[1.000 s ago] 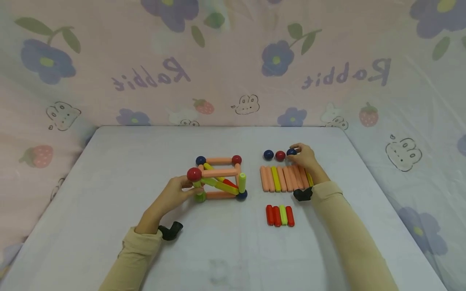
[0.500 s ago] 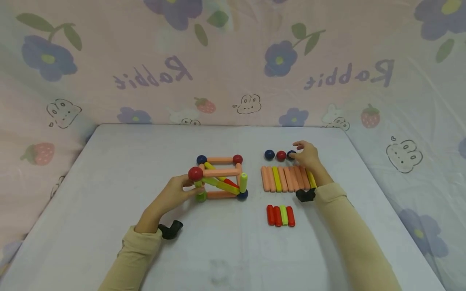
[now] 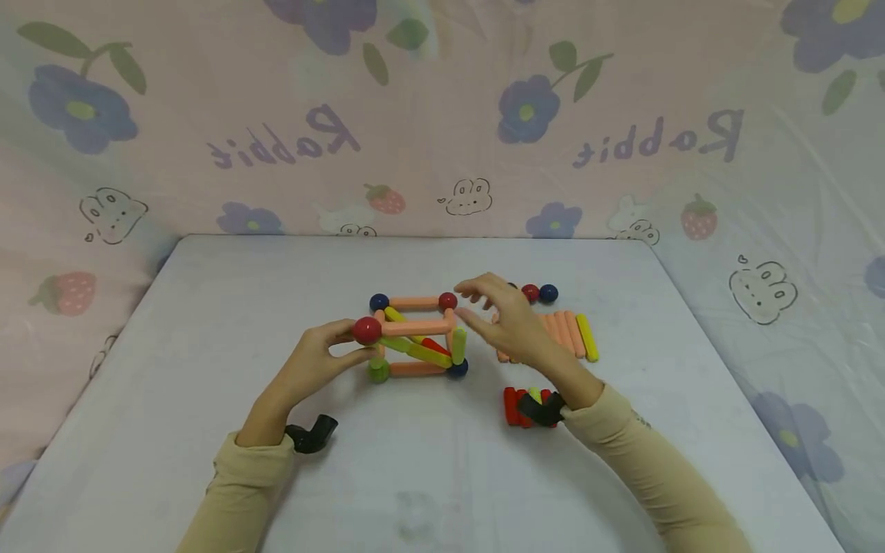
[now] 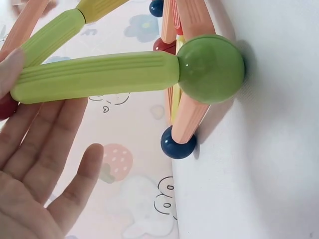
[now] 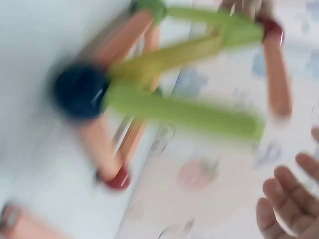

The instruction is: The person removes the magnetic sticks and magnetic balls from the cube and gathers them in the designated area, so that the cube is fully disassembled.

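Glossy-balled, peach and green frame [image 3: 417, 329] in pinch of left hand [image 3: 319, 359]; right hand [image 3: 515, 324] empty, spread.

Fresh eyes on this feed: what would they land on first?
Probably the bright frame of sticks and balls in the middle of the table, its raised red ball at the left hand. Next, perhaps, the right hand, open near the frame's right side. Behind, the flowered cloth with "Rabbit" printed backward stands out too.
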Action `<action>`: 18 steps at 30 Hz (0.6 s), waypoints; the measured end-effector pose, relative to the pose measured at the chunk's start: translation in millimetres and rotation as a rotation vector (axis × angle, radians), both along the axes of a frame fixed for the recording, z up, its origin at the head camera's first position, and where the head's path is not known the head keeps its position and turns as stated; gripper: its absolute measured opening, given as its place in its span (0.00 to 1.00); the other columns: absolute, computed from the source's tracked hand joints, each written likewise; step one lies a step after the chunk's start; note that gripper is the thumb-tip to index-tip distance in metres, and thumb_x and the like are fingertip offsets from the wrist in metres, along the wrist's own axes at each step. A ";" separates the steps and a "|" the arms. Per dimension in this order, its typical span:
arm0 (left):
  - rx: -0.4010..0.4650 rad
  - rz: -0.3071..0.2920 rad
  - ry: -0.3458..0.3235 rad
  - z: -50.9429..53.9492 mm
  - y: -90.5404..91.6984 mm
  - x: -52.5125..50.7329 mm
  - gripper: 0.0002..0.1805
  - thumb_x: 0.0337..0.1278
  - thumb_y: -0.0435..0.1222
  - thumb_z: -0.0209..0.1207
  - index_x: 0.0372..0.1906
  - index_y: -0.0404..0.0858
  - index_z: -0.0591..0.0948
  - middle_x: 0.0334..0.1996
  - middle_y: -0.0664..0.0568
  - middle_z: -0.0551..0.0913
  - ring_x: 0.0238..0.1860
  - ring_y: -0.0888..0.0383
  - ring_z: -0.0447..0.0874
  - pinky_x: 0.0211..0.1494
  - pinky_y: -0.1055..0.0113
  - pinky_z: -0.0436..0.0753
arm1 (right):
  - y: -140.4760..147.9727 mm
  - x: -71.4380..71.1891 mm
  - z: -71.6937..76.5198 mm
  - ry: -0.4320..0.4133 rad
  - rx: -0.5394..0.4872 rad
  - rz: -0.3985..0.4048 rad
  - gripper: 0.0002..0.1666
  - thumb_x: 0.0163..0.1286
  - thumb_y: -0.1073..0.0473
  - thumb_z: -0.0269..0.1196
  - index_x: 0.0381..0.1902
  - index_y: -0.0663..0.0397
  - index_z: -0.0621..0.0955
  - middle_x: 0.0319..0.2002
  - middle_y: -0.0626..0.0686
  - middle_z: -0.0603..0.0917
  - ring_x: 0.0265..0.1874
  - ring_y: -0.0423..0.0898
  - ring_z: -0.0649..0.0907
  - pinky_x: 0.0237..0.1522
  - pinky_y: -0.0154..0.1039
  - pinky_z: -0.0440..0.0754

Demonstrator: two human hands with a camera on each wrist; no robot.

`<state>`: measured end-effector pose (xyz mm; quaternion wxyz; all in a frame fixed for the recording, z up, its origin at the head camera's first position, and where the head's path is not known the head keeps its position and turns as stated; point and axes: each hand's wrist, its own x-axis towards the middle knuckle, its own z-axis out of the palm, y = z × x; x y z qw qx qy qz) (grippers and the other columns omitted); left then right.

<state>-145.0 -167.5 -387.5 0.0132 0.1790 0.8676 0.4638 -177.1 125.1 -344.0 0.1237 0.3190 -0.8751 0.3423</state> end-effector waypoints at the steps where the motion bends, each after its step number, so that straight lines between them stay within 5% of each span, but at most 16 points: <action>1: 0.008 -0.002 0.000 0.5 0.0 -0.2 0.20 0.52 0.34 0.68 0.52 0.36 0.81 0.49 0.42 0.86 0.57 0.42 0.82 0.62 0.42 0.78 | -8.8 3.2 0.7 0.034 0.031 0.053 0.18 0.64 0.60 0.66 0.51 0.58 0.80 0.45 0.57 0.83 0.43 0.48 0.80 0.43 0.39 0.84; 4: 0.032 -0.005 -0.006 1.3 -0.2 -0.6 0.23 0.54 0.35 0.67 0.56 0.37 0.79 0.52 0.42 0.85 0.58 0.42 0.82 0.62 0.42 0.77 | -31.4 9.3 1.9 0.134 0.141 0.164 0.24 0.63 0.58 0.67 0.57 0.53 0.78 0.49 0.54 0.83 0.48 0.47 0.81 0.50 0.40 0.85; 8: 0.063 -0.002 0.006 2.4 -0.3 -0.2 0.26 0.55 0.37 0.66 0.60 0.37 0.76 0.55 0.42 0.83 0.58 0.42 0.81 0.63 0.41 0.76 | -49.7 11.2 -0.1 0.240 0.237 0.196 0.26 0.62 0.59 0.68 0.59 0.52 0.78 0.51 0.54 0.83 0.49 0.47 0.84 0.50 0.38 0.85; 18: 0.074 0.015 0.040 6.1 -1.9 2.7 0.23 0.58 0.38 0.64 0.59 0.41 0.77 0.50 0.45 0.85 0.56 0.45 0.83 0.64 0.43 0.77 | -61.6 15.6 -2.0 0.153 0.330 0.226 0.24 0.66 0.67 0.63 0.59 0.47 0.79 0.48 0.53 0.82 0.42 0.44 0.83 0.45 0.32 0.86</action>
